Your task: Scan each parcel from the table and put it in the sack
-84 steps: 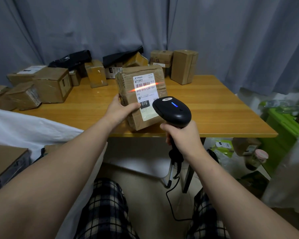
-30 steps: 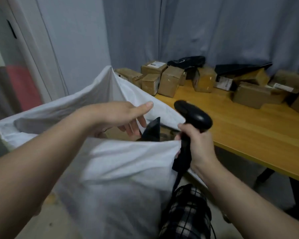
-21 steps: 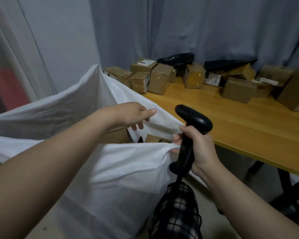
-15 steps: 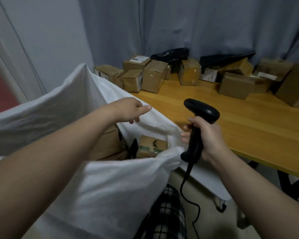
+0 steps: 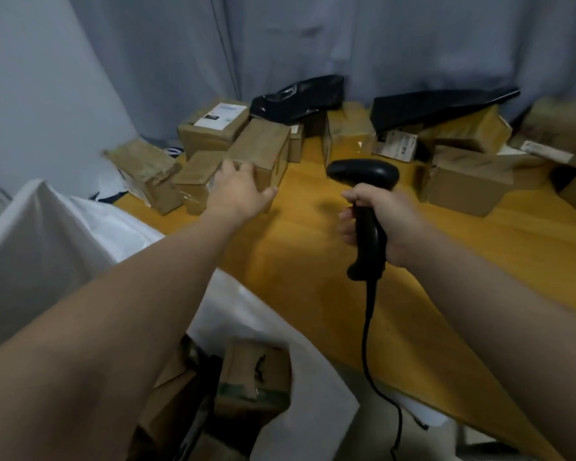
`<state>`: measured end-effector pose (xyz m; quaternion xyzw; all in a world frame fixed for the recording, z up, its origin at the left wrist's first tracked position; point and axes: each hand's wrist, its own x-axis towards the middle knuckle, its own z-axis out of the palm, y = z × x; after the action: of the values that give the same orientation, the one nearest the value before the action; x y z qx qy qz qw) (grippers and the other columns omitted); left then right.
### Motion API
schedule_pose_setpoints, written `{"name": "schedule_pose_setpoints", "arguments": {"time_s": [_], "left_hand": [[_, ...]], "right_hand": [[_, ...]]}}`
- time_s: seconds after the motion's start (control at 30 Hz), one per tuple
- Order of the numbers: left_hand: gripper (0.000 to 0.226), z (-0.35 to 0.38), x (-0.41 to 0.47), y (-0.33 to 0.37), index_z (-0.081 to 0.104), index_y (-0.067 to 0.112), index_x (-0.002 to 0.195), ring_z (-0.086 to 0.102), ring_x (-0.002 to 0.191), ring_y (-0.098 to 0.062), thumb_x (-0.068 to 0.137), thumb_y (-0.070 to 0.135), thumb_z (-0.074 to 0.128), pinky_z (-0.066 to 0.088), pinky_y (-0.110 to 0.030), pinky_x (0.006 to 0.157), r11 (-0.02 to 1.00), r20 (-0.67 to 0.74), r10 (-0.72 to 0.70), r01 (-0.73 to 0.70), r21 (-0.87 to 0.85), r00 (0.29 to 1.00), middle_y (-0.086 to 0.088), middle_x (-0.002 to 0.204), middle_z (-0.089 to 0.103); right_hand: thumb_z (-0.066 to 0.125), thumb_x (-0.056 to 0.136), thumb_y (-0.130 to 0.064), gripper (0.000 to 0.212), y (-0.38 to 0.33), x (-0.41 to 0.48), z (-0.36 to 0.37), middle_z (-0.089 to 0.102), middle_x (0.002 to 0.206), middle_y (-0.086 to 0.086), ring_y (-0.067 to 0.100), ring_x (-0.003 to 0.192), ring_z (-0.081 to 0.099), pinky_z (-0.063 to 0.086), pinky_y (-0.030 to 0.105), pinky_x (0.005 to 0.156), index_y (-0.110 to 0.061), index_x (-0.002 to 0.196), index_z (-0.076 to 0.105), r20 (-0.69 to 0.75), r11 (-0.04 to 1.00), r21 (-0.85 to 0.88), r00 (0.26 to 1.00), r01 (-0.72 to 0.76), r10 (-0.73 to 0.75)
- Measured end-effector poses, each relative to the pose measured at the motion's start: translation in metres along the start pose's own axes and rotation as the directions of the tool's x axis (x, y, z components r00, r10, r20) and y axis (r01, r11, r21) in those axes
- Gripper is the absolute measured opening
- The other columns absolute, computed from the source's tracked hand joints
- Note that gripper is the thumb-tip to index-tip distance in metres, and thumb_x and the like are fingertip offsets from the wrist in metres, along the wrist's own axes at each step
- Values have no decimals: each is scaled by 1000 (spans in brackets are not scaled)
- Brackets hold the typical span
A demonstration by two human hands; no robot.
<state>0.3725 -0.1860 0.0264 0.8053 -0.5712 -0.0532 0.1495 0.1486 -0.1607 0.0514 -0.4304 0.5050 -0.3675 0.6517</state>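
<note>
My left hand [image 5: 238, 191] reaches over the wooden table [image 5: 313, 261] and lies with spread fingers on the near face of a brown cardboard parcel [image 5: 263, 148] at the table's left end. My right hand [image 5: 379, 217] grips the handle of the black barcode scanner [image 5: 363, 174], held upright above the table's middle, its cable hanging down. The white sack [image 5: 47, 244] stands open at the lower left. Inside it lie cardboard parcels [image 5: 253, 377].
Several more cardboard parcels [image 5: 466, 181] and two black plastic mailers [image 5: 296, 98] line the table's back edge against a grey curtain [image 5: 346, 44]. A crumpled brown parcel [image 5: 140, 164] sits at the far left corner. The table's near half is bare wood.
My left hand let go of the scanned parcel into the sack, left the sack's mouth and reached forward onto a parcel on the table. The right hand with the scanner moved over the table.
</note>
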Motion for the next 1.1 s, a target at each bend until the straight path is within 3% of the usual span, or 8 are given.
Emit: {"name": "schedule_pose_setpoints", "arguments": {"time_s": [0.2, 0.4, 0.53, 0.67, 0.77, 0.83, 0.93, 1.1], "left_hand": [[99, -8, 62, 6, 16, 21, 151, 26, 137, -39, 77, 75, 54, 33, -55, 108, 985, 132, -173, 170, 34, 976, -19, 150, 23], [91, -4, 85, 19, 20, 16, 146, 37, 127, -39, 80, 64, 60, 40, -52, 98, 973, 200, -231, 225, 52, 952, -21, 137, 35], [86, -1, 67, 21, 24, 19, 145, 45, 124, -33, 80, 55, 67, 44, -40, 89, 906, 272, -178, 265, -329, 946, -12, 141, 38], [94, 20, 19, 33, 11, 28, 152, 50, 119, -25, 82, 48, 69, 47, -32, 88, 646, 336, -61, 294, -705, 940, -10, 141, 39], [84, 34, -12, 50, 6, 23, 154, 56, 106, -17, 91, 31, 62, 46, -17, 74, 513, 368, -37, 334, -791, 929, -9, 136, 42], [86, 44, -27, 58, 3, 24, 154, 54, 115, -24, 92, 32, 62, 49, -26, 86, 455, 373, -30, 345, -821, 927, -11, 140, 39], [92, 54, -45, 64, 1, 30, 154, 44, 128, -29, 88, 45, 63, 42, -40, 104, 446, 392, -18, 358, -820, 920, -10, 146, 34], [91, 67, -71, 79, 5, 26, 154, 48, 123, -23, 87, 34, 66, 46, -33, 94, 496, 378, 57, 303, -814, 924, -5, 141, 40]], "right_hand": [[67, 88, -14, 16, -39, 36, 4, 59, 72, 11, 25, 56, 60, 52, 32, 52, -1, 96, 63, -78, 994, 22, 991, -105, 107], [69, 87, -14, 15, -47, 57, 2, 60, 72, 11, 25, 56, 61, 55, 32, 53, -1, 94, 64, -65, 987, -57, 987, -153, 149], [70, 86, -13, 14, -39, 65, -9, 60, 71, 11, 24, 58, 60, 54, 34, 55, -1, 91, 65, -92, 991, 33, 987, -131, 133], [68, 87, -12, 11, -33, 56, -24, 59, 68, 7, 22, 63, 58, 51, 35, 62, -7, 79, 63, -141, 990, 131, 987, -53, 72], [68, 86, -15, 15, -34, 41, -38, 58, 66, 2, 18, 65, 56, 49, 34, 64, -11, 73, 62, -179, 989, 145, 984, 5, 21], [68, 87, -21, 19, -34, 29, -51, 58, 66, 1, 17, 65, 55, 46, 33, 67, -13, 71, 61, -176, 993, 105, 984, 47, -28], [69, 87, -26, 18, -30, 11, -69, 60, 69, 2, 18, 68, 57, 46, 33, 69, -13, 76, 64, -171, 995, 20, 981, 98, -93], [68, 86, -20, 21, -8, -14, -89, 56, 57, 4, 17, 53, 55, 48, 33, 59, -4, 75, 62, -119, 988, -113, 986, 106, -120]]}}
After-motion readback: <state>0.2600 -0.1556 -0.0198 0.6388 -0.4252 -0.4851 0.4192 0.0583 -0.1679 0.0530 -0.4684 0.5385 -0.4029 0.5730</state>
